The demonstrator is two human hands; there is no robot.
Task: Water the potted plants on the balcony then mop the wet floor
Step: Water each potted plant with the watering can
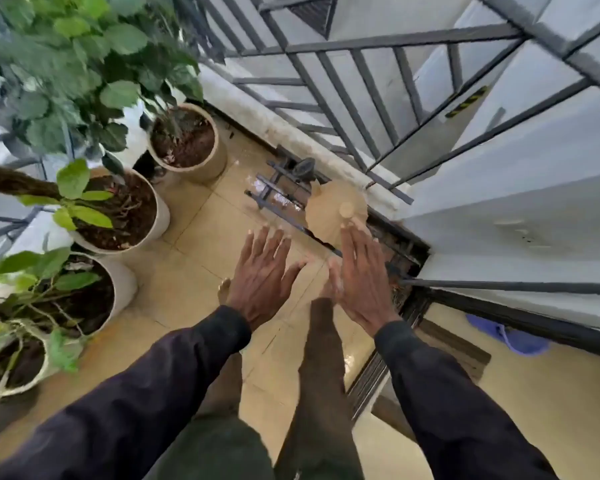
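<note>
Four potted plants (84, 64) in a line down the left side of the balcony. Far pot (207, 168) tan and round, holding dark soil. Second pot (161, 214) white, just near of it. Third pot (125, 285) white as well, then the near pot (32, 381) at the left edge, partly hidden by leaves. All four standing upright on the beige tiled floor (194, 237), glossy and wet-looking towards the far end.

Two hands, both stretched forward over the middle of the floor, backs up, out of two dark sleeves (153, 375). Left hand (260, 275) flat, fingers (269, 242) straight and slightly spread, holding nothing. Right hand (361, 282) just to its right, thumbs turned towards each other, fingers straight and close together, pointing far. Fingertips overlapping the near edge of one tan domed object (329, 209); touching or not, cannot tell.

One dark metal rack (284, 178) lying on the floor just beyond the tan object, beside the grey railing (343, 109). One purple thing (513, 337) on the floor at the right, beyond a dark door track, well apart from the pots.
</note>
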